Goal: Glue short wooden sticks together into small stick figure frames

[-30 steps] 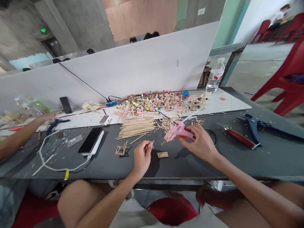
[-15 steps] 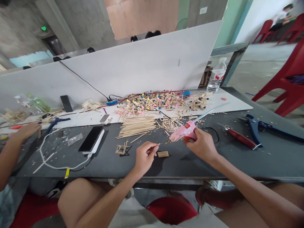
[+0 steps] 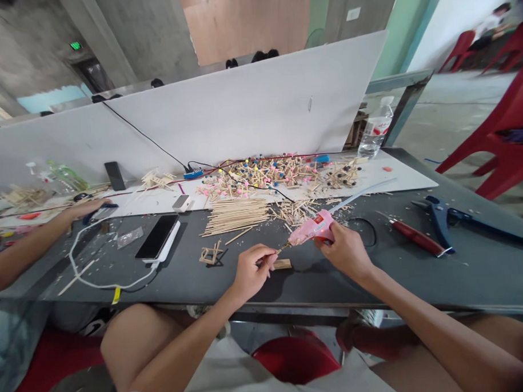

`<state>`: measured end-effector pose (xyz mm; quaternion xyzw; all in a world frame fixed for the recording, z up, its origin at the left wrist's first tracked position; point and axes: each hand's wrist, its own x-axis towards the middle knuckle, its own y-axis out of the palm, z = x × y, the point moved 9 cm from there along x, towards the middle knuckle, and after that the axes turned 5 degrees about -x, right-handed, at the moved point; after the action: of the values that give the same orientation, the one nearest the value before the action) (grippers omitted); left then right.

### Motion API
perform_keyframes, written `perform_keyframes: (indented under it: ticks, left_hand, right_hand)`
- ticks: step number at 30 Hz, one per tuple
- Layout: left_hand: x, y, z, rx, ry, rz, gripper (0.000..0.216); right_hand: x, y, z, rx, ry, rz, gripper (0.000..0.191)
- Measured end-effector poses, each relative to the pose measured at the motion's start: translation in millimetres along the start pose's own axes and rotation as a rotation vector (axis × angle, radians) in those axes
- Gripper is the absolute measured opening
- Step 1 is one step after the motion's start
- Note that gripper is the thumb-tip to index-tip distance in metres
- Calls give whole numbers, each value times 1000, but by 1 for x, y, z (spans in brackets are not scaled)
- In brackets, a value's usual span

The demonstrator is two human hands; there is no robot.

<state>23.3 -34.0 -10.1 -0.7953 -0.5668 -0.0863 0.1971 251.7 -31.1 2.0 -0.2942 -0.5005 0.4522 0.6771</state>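
Note:
My right hand [image 3: 348, 251] is wrapped round a pink glue gun [image 3: 306, 230], with a clear glue stick [image 3: 364, 193] poking out of its back. The gun's nozzle points left and reaches my left hand's fingertips. My left hand [image 3: 253, 269] pinches a short wooden stick [image 3: 277, 252], mostly hidden by the fingers, at the nozzle tip. Just below lies a small flat row of short sticks [image 3: 283, 264] on the dark table. Left of my left hand sits a little stick frame [image 3: 210, 253].
Long sticks [image 3: 234, 216] lie in a bundle, with a heap of ball-tipped stick pieces [image 3: 265, 174] behind. A phone [image 3: 157, 238] rests on a white block. Red-handled pliers [image 3: 419, 238] and blue cutters [image 3: 438, 221] lie right. A co-worker's hand [image 3: 88, 209] touches a blue tool at left.
The glue gun's nozzle and my left hand's stick have come together. My left hand shifted slightly right, partly covering the row of sticks. The co-worker's hand reached right to the blue tool.

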Motion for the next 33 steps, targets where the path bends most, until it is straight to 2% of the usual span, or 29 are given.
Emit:
perform_keyframes:
  ticks: [33]
  left_hand:
    - [1,2,-2,-26,13,16,25]
  right_hand:
    - [0,3,1,-4,-15,29,13]
